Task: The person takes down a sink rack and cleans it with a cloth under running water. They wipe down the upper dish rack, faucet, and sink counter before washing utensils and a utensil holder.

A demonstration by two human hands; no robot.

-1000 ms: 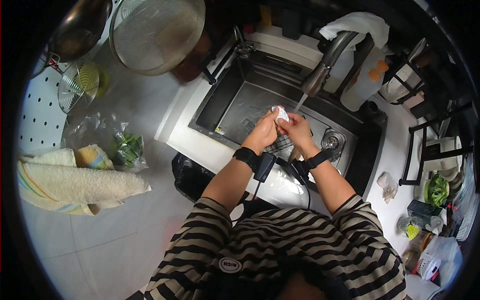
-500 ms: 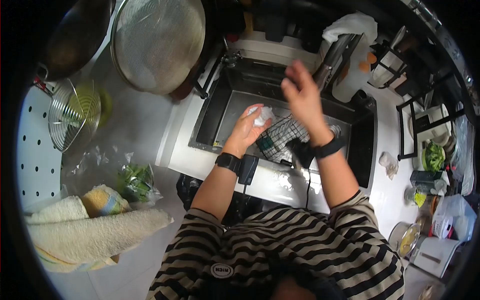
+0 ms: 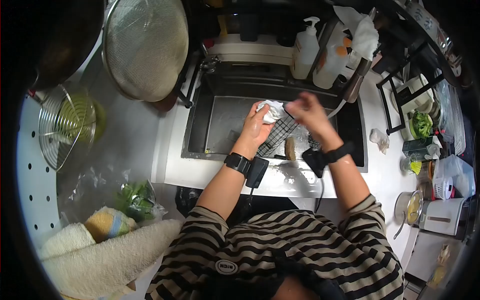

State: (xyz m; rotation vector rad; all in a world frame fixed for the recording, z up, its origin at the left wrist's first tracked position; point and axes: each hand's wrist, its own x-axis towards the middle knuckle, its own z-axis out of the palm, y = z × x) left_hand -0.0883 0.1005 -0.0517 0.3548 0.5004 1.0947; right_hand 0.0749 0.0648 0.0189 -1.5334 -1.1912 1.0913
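Observation:
My left hand point(image 3: 257, 129) is closed around a crumpled white wad point(image 3: 271, 111) that looks like wet paper or thin cloth, held above the sink point(image 3: 222, 120). Just right of the wad is my right hand point(image 3: 311, 116), fingers bent and smeared by motion; whether they touch it or hold anything cannot be made out. Beneath both hands a black wire rack point(image 3: 280, 134) lies in the sink. Beside it is an elongated brown object point(image 3: 290, 149) of unclear kind. The faucet point(image 3: 354, 86) reaches in from the right.
A pump bottle point(image 3: 305, 52) and a large jug point(image 3: 331, 67) stand behind the sink. On the left hang a mesh strainer point(image 3: 145, 50) and a wire basket point(image 3: 67, 127). Bagged greens point(image 3: 137, 199) and towels point(image 3: 115, 250) lie at lower left; a pot point(image 3: 407, 206) is at right.
My right hand has come down and closer to the white wad, its fingers now bent. My left hand has kept hold of the wad. The brown object has come into view.

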